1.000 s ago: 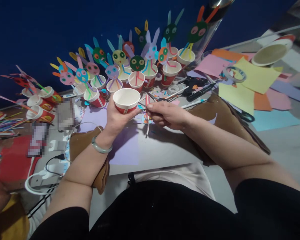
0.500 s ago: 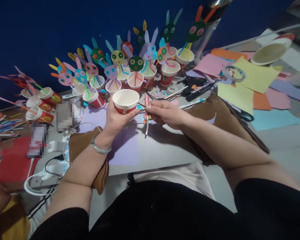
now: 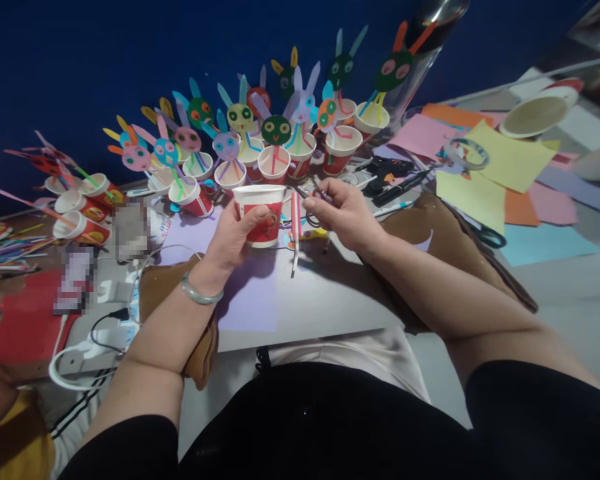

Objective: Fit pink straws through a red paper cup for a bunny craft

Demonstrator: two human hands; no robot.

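Red-and-white tapered paper cup (image 3: 269,229) upright above pale grey tabletop (image 3: 330,293), our left hand (image 3: 231,233) clamped around its wall. Our right hand (image 3: 347,217) pinches dark metal scissors (image 3: 301,191) beside cup, lower fingers partly hidden. Overtight squeeze could buckle thin wall; stray blade could nick cup or left thumb.

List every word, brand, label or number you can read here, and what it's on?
No text is sharp enough to quote.
Paper cup in the left hand: print on its red side, too blurred.
White packet: blue and red marks, too small.
Tape roll: marks on its ring, too blurred.
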